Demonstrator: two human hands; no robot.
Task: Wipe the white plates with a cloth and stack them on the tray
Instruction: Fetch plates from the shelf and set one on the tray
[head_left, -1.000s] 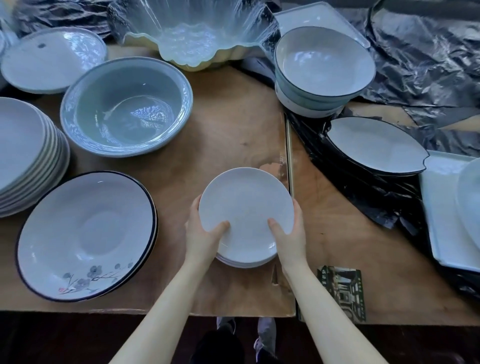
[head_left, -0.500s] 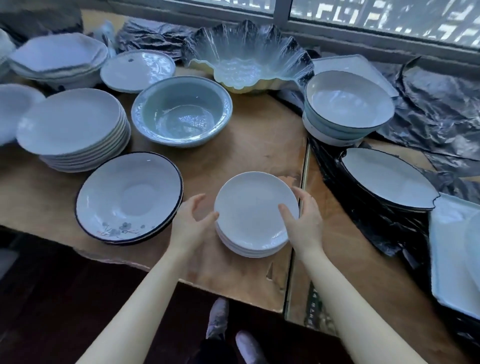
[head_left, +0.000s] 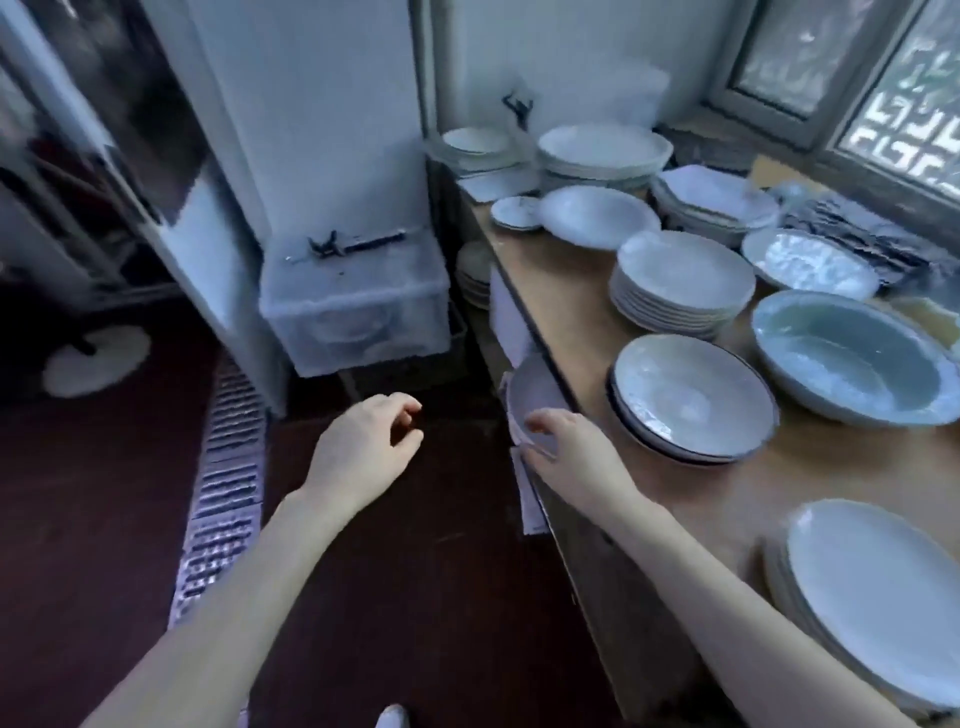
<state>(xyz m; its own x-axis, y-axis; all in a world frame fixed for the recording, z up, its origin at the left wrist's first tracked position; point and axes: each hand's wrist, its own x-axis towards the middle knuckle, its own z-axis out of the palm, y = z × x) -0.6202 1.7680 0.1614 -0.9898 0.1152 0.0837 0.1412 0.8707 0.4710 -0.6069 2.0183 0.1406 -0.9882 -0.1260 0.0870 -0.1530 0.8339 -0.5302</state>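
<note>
A stack of small white plates (head_left: 872, 597) sits on the wooden table (head_left: 753, 499) at the bottom right, and neither hand touches it. My right hand (head_left: 571, 447) reaches below the table's left edge. Its thumb and fingers curl at the near rim of a grey dish (head_left: 532, 389) that is half hidden under the tabletop. My left hand (head_left: 363, 452) hovers over the dark floor with loosely curled fingers and holds nothing. A white sheet or cloth (head_left: 530, 499) hangs just under my right hand. No tray is in view.
The table carries a black-rimmed dish (head_left: 691, 395), a pale green bowl (head_left: 852, 358), a tall plate stack (head_left: 680, 280) and more crockery towards the window. A clear plastic bin (head_left: 358, 306) stands on the floor by the wall. A metal floor grate (head_left: 223, 478) runs on the left.
Both hands have let go of the small white plate stack. My view swung left to the table's end, and my right hand went down to the grey dish under the edge.
</note>
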